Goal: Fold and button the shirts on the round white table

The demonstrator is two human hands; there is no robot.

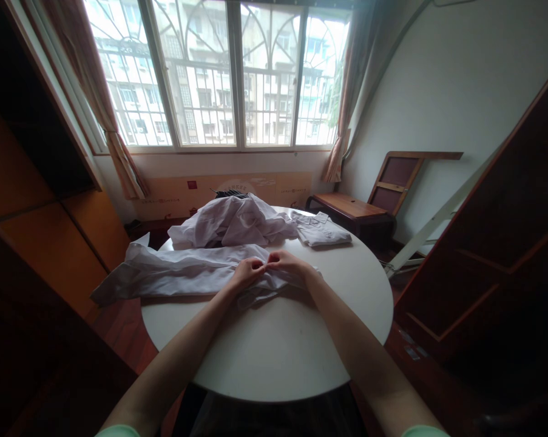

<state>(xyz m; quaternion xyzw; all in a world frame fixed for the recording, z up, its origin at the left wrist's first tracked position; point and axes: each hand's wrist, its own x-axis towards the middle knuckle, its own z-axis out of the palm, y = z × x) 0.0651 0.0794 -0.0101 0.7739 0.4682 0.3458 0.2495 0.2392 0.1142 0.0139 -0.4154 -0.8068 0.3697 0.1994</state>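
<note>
A white shirt (182,270) lies stretched out across the round table, its left end hanging over the table edge. My left hand (249,271) pinches the shirt's cloth near its right part. Right beside it, fingertips almost touching, my right hand (289,263) is closed on the same shirt. A loose bit of the shirt, perhaps a sleeve or cuff, lies just below my hands. Behind the shirt rises a crumpled heap of white clothes (237,218). To its right sits a folded white shirt (321,229) with its collar showing.
The round white table (274,358) stands before a barred window (237,79) with curtains (112,152). Something dark and wiry (230,194) shows behind the heap. A wooden bench (351,206) is at the back right, a dark wooden panel (487,255) at the right.
</note>
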